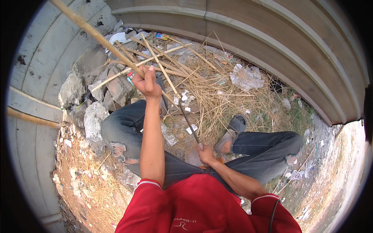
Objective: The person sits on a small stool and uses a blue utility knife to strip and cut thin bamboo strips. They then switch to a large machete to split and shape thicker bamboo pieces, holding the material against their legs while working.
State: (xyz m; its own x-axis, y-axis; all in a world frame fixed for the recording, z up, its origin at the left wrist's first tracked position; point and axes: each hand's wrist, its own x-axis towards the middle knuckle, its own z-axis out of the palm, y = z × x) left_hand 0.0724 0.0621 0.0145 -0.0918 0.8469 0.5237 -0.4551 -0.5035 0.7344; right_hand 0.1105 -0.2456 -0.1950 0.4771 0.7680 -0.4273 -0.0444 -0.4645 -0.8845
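My left hand (147,83) is closed around a long bamboo pole (97,35). From the upper left edge the pole slants down through my fist, and its near end lies close to a dark, narrow blade (188,122). That blade belongs to a long knife in my right hand (206,155), whose fingers wrap its handle low in front of me. The blade points up and away; whether it touches the pole I cannot tell. Beyond my left hand, several split bamboo strips (158,62) lie crossed on the ground.
My bent legs, in torn jeans (264,149), flank the work area. Grey rocks (93,112) sit at the left. Dry straw (221,101) and crumpled clear plastic (247,77) cover the ground. A corrugated metal sheet (256,31) closes off the far side; grey panels (33,155) stand left.
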